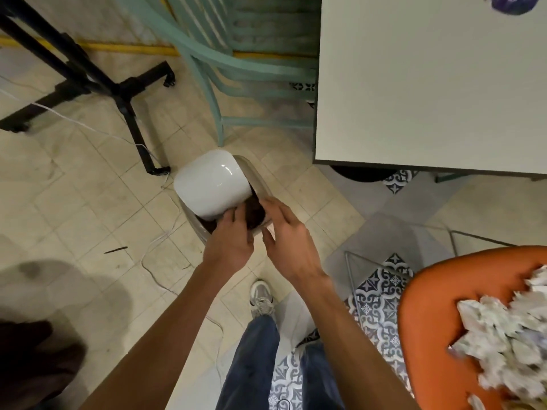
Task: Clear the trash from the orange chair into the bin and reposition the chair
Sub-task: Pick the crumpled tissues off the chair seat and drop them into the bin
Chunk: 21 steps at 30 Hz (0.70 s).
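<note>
Step in hand: deposit at the bin (262,180). The bin stands on the floor (88,187), just beside a leg of the teal chair (207,69) and near the corner of the table (429,84). Its white lid (210,184) is tilted back, exposing the dark opening on the near side.

Left hand (229,241): reaches to the lower edge of the lid, fingers bent downward at the opening. The fingertips are hidden, so whether they grasp anything cannot be told.

Right hand (285,232): held above the near rim, fingers extended and relaxed, grasping nothing visible.

No paper shows in either hand. The load is judged to be either released into the bin or hidden below the left fingers.

Location of the task items: the chair (429,306) is at lower right, well apart from the bin and beside the person's right leg. A heap of crumpled pale trash (503,335) lies on its seat, blurred. Clearing is therefore judged incomplete, and repositioning not yet begun.

The next move calls for:
1. Withdraw both hands from the opening.
2. Turn right to the chair.
3. Gather the paper in a two-handed scoop, fingers closed beneath the heap so that loose pieces do not fall.
4. At the bin, push the lid back with one hand before release
</note>
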Tool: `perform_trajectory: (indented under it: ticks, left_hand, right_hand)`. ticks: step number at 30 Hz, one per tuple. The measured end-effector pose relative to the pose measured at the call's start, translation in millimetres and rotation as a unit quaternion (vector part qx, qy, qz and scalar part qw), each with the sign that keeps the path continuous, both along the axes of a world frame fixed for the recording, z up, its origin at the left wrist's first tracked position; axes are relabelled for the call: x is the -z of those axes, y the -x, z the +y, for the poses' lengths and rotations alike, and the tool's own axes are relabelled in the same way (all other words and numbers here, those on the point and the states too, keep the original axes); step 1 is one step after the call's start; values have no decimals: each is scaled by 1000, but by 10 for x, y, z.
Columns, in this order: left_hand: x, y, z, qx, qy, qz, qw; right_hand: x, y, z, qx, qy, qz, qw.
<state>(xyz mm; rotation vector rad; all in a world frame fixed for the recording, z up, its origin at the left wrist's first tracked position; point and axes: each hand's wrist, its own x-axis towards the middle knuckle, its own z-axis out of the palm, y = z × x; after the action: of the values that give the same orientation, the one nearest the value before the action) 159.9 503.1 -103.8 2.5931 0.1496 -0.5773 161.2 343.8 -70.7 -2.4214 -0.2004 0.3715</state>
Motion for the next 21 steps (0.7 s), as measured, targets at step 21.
perform_trajectory:
  ticks: [21]
  left_hand:
    - [-577,759,-2445,192,4,-100,976]
  right_hand:
    - [84,1644,-2623,315,26,9,949]
